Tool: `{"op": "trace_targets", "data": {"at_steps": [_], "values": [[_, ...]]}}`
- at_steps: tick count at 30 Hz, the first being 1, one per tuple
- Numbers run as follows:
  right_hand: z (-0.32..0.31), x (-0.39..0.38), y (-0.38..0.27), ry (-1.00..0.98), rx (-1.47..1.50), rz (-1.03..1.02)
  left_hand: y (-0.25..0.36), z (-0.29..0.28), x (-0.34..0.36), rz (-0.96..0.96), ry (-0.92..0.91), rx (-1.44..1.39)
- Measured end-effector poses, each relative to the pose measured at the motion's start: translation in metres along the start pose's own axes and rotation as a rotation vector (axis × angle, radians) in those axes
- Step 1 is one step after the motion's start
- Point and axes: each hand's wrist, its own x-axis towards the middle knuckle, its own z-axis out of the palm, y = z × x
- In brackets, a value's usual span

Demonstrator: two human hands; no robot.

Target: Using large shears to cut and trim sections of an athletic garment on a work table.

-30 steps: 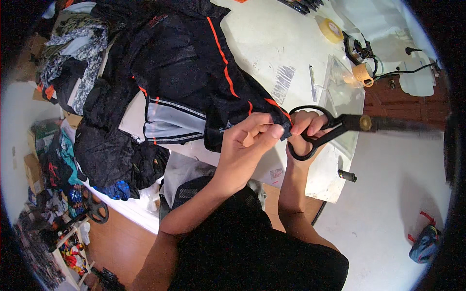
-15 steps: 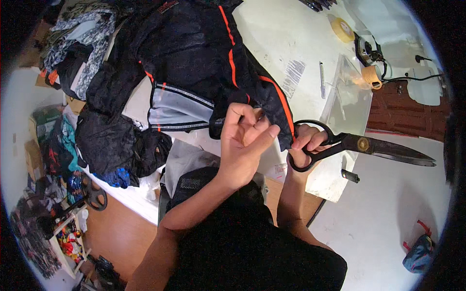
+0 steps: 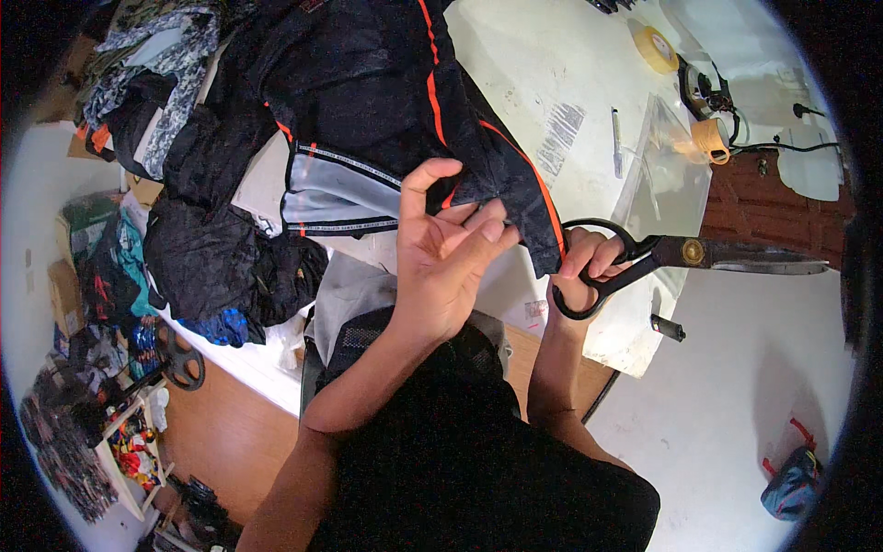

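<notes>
black garment with orange trim and a pale grey panel: spread over the bench, its near, narrow end lifted between the two hands. left hand: index finger raised and apart, thumb and middle finger close together at the garment's edge; whether they pinch cloth or thread cannot be told. right hand: fingers through the handles of the large scissors, fingertips also at the garment's end. the blades lie together, pointing right, away from the cloth. farther out on the bench: a pen, a tape roll and a small black object near the edge.

risks, in this inspector's judgement: with one hand sharing scissors and cloth, a loose grip could let the garment's end slip. were the blades turned inward and opened, bunched folds could be nicked, and the left fingers, close by, could be cut. a wide swing of the scissors could knock the small black object off the bench.
</notes>
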Motion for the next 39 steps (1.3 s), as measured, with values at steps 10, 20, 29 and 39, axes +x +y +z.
{"op": "trace_targets", "data": {"at_steps": [10, 20, 29, 39], "values": [[0.0, 0.002, -0.002, 0.024, 0.133, 0.021, 0.012, -0.005, 0.001, -0.015, 0.216, 0.08], [-0.024, -0.002, 0.005, 0.184, 0.031, -0.024, 0.01, -0.034, -0.014, -0.154, 0.308, 0.405], [-0.056, 0.053, -0.02, 0.552, -0.412, -0.066, -0.002, -0.02, -0.034, -0.346, -0.091, 0.636], [-0.077, 0.053, 0.003, 0.584, -0.481, 0.152, 0.077, -0.116, 0.002, 0.345, 0.213, 2.027]]}}
